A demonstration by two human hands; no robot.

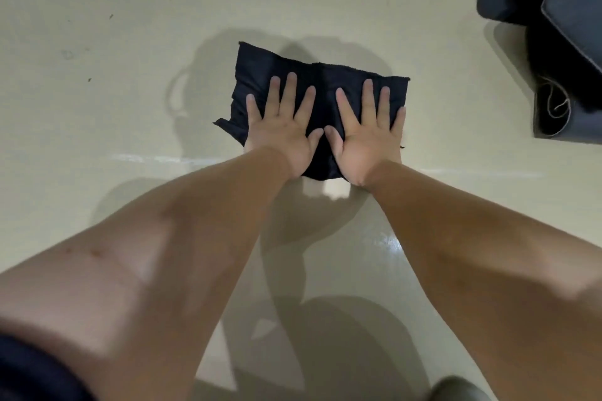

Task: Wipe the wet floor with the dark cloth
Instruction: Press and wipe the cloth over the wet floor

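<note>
A dark navy, frayed-edged square of soft cloth (321, 81) is pressed flat on the glossy cream floor (130, 26), well clear of its visible edges, under the left hand (283, 130) and the right hand (365, 137), both laid palm-down side by side with fingers spread and closed on nothing. The cloth is judged limp, light and likely damp, so it is best driven by flat palm pressure over its middle, since its loose corners may fold under. No containers are seen; only blurred dark objects (553, 26) are visible at the far right edge.
</note>
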